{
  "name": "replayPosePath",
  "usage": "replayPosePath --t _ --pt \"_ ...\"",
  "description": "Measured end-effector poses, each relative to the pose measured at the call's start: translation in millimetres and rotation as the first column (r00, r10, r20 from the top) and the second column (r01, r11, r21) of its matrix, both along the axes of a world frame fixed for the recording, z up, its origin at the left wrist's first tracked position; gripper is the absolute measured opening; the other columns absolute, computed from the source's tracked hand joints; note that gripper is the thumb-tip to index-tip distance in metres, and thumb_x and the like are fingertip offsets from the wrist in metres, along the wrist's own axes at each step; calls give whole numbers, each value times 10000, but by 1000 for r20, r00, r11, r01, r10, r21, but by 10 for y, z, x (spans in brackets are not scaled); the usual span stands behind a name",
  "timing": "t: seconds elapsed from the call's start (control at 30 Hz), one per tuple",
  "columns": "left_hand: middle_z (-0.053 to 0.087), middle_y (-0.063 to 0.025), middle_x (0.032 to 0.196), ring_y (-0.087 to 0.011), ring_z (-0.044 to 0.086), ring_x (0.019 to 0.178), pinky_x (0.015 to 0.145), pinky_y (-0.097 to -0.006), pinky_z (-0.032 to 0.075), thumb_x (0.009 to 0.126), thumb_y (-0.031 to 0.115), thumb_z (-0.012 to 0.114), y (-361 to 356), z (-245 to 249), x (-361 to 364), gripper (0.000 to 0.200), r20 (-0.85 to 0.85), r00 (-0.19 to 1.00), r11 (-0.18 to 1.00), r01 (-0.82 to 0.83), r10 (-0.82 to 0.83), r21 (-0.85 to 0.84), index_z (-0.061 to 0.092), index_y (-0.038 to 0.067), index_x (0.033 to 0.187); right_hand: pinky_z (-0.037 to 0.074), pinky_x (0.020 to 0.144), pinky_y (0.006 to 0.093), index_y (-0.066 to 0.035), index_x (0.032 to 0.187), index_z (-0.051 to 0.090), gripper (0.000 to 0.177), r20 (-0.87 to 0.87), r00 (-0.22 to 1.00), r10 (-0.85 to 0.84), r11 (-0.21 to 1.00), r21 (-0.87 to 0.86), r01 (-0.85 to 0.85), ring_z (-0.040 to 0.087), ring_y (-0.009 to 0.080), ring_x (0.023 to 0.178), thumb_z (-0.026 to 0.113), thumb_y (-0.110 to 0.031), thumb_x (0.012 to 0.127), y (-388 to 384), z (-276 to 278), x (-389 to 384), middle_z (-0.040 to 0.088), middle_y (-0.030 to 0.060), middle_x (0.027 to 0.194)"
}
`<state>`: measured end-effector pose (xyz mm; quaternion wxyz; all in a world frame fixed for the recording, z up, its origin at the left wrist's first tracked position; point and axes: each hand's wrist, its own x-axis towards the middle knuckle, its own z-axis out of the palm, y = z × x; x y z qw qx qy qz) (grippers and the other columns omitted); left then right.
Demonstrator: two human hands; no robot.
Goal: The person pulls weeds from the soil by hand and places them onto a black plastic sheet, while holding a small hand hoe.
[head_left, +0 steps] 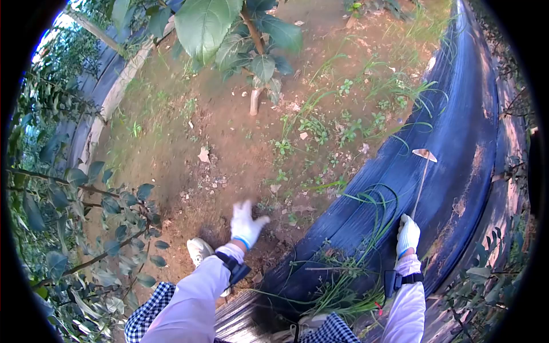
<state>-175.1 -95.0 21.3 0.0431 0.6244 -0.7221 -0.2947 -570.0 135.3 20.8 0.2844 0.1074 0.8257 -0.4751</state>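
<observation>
My left hand point(247, 223), in a white glove, is stretched out over the brown soil point(223, 137) with its fingers apart and nothing in it. On the right, my gloved right hand point(408, 233) is closed round the handle of a small hoe point(423, 171). The hoe's thin shaft points away from me, and its pale, flat blade lies over the black plastic sheet point(372, 183). Long green grass point(366, 251) lies on the sheet to the left of my right hand.
A young tree trunk point(255, 102) with large leaves rises from the soil ahead. Leafy branches point(108, 228) reach in from the left, and more foliage point(486, 280) stands at the lower right. Small weeds point(320, 131) dot the soil. My shoe point(199, 250) is below my left hand.
</observation>
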Motion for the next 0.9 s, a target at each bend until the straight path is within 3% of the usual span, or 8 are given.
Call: replayPosePath --t 0.23,0.33,0.37,0.5,0.57,0.73,0.83,0.9 --pt "643 -109 1103 -303 610 1018 884 -386 500 751 116 717 -442 -564 46 312 134 842 847 531 -523 -29 637 103 1053 262 409 266 -135 670 537 237 -122 992 -23 999 37 28 371 74 430 626 -251 856 -32 -116 21 434 -54 545" --pt "669 -45 882 -154 601 781 758 -287 508 787 -43 648 -495 -624 120 212 -485 874 994 -15 -40 -109 645 52 976 323 505 275 -51 743 614 233 -125 992 -21 998 54 28 433 79 534 632 -250 862 -60 -51 48 507 -26 601" --pt "653 -30 847 -139 583 775 762 -274 500 803 -33 647 -534 -602 147 196 -646 708 957 -255 284 141 641 38 985 329 513 283 -39 753 620 243 -142 990 7 996 86 5 436 84 540 631 -256 863 -59 -54 47 514 -23 606" --pt "603 -144 1147 -284 598 1019 894 -359 497 734 85 727 -696 -201 -56 401 -184 965 981 176 -189 -83 605 84 1117 370 568 323 15 813 647 311 -186 977 104 968 245 -57 470 118 585 621 -291 867 -56 -48 49 550 4 630" --pt "561 -136 1209 -347 506 1170 965 -415 458 682 143 759 -785 -341 -231 507 -44 910 886 388 -411 -252 599 132 1164 385 583 328 18 822 654 324 -205 975 82 972 233 -33 487 125 604 621 -301 865 -42 -98 51 562 17 638" --pt "632 -122 1037 -307 603 932 806 -396 500 750 84 698 -1003 -628 -218 321 116 750 733 661 -651 -158 644 132 1063 409 613 328 38 864 663 354 -230 962 146 958 275 -80 516 130 643 629 -315 858 -85 -10 117 604 44 693" --pt "646 -98 923 -289 606 799 712 -378 497 779 38 655 -1025 -821 -241 249 -509 860 998 -5 37 64 653 130 1010 453 670 345 35 923 678 375 -239 957 162 914 402 -55 596 175 697 634 -331 855 -89 -25 100 659 105 747" --pt "638 -125 966 -305 607 876 776 -379 502 758 53 686 -986 -735 -230 282 -418 889 983 164 -186 -88 644 103 1032 461 671 355 36 915 674 377 -282 936 210 920 380 -92 611 189 695 632 -334 859 -102 40 148 659 121 740"
